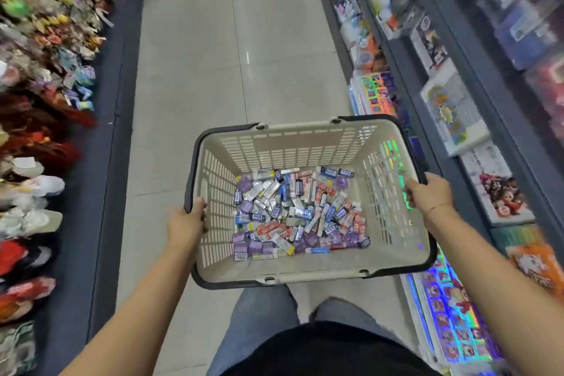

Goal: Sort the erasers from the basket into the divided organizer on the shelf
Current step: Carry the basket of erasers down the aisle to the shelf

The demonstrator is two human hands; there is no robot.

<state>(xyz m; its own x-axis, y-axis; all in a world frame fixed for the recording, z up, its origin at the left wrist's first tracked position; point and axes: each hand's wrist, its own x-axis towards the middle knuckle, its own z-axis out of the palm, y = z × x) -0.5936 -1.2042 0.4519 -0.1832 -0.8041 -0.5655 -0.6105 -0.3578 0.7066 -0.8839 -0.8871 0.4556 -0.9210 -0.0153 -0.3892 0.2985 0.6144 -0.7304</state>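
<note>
Left hand (186, 223) and right hand (428, 195) each curl fingers round the rims of the beige basket (283, 139), mid-frame; wrapped erasers (296, 214) heaped on its bottom.

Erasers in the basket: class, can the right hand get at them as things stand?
Probably not yet: the right hand grips the basket rim, busy carrying it with the left hand. The erasers lie uncovered.

A beige slatted basket (283, 143) with dark handles was held over a tiled aisle floor (213, 55). Its left rim was gripped by the left hand (186, 223), its right rim by the right hand (428, 194). A heap of wrapped erasers (296, 214) was spread across its bottom. Shelves (451, 94) of packaged goods were seen on the right, plush toys (39, 70) on the left.
</note>
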